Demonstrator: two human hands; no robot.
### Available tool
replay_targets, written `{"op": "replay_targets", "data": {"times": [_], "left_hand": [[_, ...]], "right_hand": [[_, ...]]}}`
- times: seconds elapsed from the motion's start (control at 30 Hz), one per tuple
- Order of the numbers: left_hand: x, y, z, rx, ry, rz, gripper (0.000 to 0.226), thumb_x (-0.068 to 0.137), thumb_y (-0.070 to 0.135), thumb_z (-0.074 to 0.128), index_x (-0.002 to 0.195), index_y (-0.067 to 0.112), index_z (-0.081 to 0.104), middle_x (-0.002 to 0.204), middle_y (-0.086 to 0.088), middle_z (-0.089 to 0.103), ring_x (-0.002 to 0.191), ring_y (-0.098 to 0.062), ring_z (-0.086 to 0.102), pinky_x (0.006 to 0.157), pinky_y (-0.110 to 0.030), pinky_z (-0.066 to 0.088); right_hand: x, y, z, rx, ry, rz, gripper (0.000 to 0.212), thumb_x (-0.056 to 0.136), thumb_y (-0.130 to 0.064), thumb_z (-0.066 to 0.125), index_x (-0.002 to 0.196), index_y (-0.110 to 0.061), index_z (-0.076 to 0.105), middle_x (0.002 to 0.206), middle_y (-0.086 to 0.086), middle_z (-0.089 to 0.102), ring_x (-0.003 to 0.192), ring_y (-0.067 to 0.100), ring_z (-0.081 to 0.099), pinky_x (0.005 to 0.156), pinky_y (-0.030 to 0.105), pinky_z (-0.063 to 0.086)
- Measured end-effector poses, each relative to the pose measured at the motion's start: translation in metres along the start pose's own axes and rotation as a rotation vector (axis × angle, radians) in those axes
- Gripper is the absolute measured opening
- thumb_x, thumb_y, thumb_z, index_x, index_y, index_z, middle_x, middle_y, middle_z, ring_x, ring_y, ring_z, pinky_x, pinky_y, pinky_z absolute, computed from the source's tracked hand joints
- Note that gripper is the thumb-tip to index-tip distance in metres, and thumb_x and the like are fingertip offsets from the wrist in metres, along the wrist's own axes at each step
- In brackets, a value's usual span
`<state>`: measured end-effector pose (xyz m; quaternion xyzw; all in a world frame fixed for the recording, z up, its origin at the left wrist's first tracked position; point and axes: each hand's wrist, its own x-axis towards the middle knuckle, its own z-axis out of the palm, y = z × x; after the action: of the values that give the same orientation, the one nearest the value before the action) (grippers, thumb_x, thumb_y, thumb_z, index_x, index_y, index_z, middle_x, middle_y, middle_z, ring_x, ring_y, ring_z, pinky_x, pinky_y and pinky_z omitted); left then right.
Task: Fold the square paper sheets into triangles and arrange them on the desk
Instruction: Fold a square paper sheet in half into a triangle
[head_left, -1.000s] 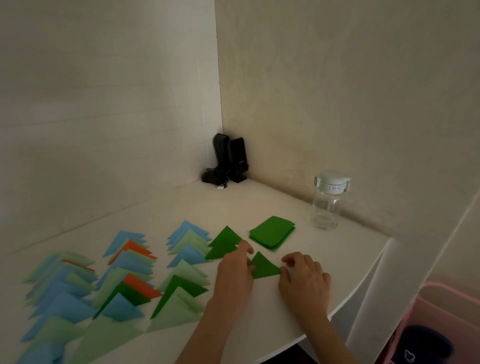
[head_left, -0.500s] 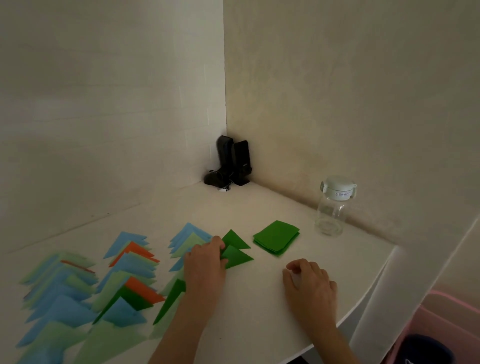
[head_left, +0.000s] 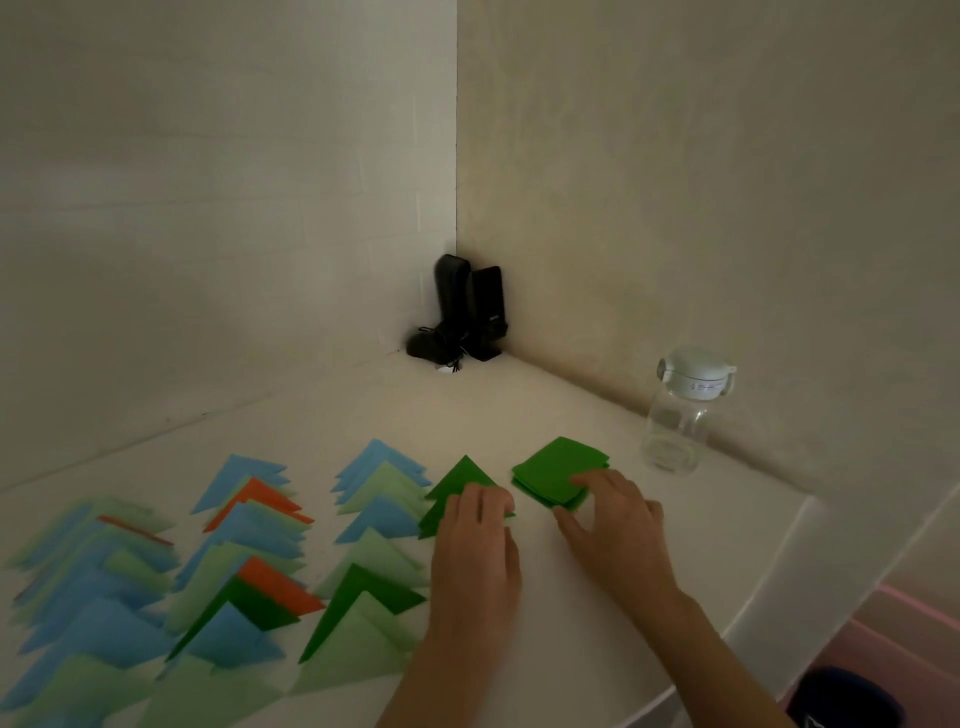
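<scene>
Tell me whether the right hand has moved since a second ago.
Yes. The right hand has gone forward from the bare desk near the edge onto the stack of green squares, nearer the bottle.

Two bare forearms (head_left: 696, 639), no sleeves or jewellery

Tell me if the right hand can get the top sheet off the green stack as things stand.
Probably yes: the right hand already rests its fingers on the near edge of the green stack, nothing lies on top, and the left hand is off on the green triangles.
</scene>
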<state>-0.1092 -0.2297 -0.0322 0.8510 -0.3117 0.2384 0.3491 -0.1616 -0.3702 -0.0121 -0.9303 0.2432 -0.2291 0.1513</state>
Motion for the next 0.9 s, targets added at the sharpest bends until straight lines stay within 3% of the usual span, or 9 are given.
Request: {"op": "replay_targets", "data": {"times": [0.13, 0.27, 0.4, 0.53, 0.8, 0.9], "left_hand": [[-0.003, -0.009, 0.002, 0.023, 0.005, -0.042, 0.036, 0.068, -0.002, 0.067, 0.096, 0.019, 0.058, 0.098, 0.004, 0.056, 0.091, -0.015, 0.051, 0.076, -0.027, 0.046], [-0.002, -0.011, 0.004, 0.067, 0.0, -0.068, 0.034, 0.069, 0.004, 0.07, 0.098, 0.02, 0.061, 0.099, 0.004, 0.059, 0.094, -0.016, 0.055, 0.079, -0.029, 0.047], [-0.004, -0.013, 0.005, 0.087, -0.04, -0.097, 0.033, 0.066, 0.008, 0.075, 0.094, 0.02, 0.062, 0.09, 0.005, 0.061, 0.082, -0.017, 0.058, 0.07, -0.03, 0.049], [-0.008, -0.012, 0.0, 0.076, -0.036, -0.094, 0.032, 0.066, 0.007, 0.073, 0.09, 0.023, 0.061, 0.089, 0.007, 0.059, 0.083, -0.016, 0.057, 0.072, -0.03, 0.047], [-0.008, -0.01, -0.004, -0.051, -0.024, -0.015, 0.03, 0.068, 0.002, 0.068, 0.088, 0.024, 0.058, 0.09, 0.01, 0.055, 0.085, -0.012, 0.048, 0.073, -0.025, 0.04], [-0.01, -0.012, -0.003, -0.084, -0.047, 0.002, 0.028, 0.07, 0.003, 0.066, 0.087, 0.023, 0.058, 0.089, 0.011, 0.054, 0.084, -0.01, 0.045, 0.071, -0.024, 0.04]], "right_hand": [[0.017, 0.003, 0.003, -0.135, -0.194, -0.057, 0.06, 0.09, -0.052, 0.048, 0.143, -0.026, 0.033, 0.151, -0.01, 0.029, 0.137, 0.005, 0.026, 0.109, 0.033, 0.016], [0.019, 0.003, 0.004, -0.157, -0.252, -0.029, 0.06, 0.091, -0.054, 0.043, 0.144, -0.028, 0.031, 0.152, -0.009, 0.029, 0.139, 0.008, 0.026, 0.113, 0.039, 0.015], [0.013, 0.004, 0.006, -0.181, -0.201, -0.021, 0.052, 0.091, -0.056, 0.04, 0.138, -0.034, 0.04, 0.144, -0.013, 0.041, 0.133, 0.009, 0.034, 0.109, 0.039, 0.019], [0.006, 0.001, 0.005, -0.21, -0.102, -0.028, 0.039, 0.091, -0.054, 0.042, 0.124, -0.038, 0.055, 0.131, -0.018, 0.052, 0.123, 0.008, 0.042, 0.104, 0.035, 0.022], [0.007, 0.0, 0.013, -0.144, 0.062, -0.072, 0.019, 0.091, -0.033, 0.055, 0.091, -0.031, 0.074, 0.1, -0.014, 0.068, 0.101, 0.013, 0.055, 0.092, 0.033, 0.027], [0.007, 0.001, 0.013, -0.148, 0.043, -0.066, 0.018, 0.089, -0.034, 0.057, 0.086, -0.029, 0.073, 0.094, -0.012, 0.068, 0.097, 0.013, 0.054, 0.084, 0.029, 0.023]]}}
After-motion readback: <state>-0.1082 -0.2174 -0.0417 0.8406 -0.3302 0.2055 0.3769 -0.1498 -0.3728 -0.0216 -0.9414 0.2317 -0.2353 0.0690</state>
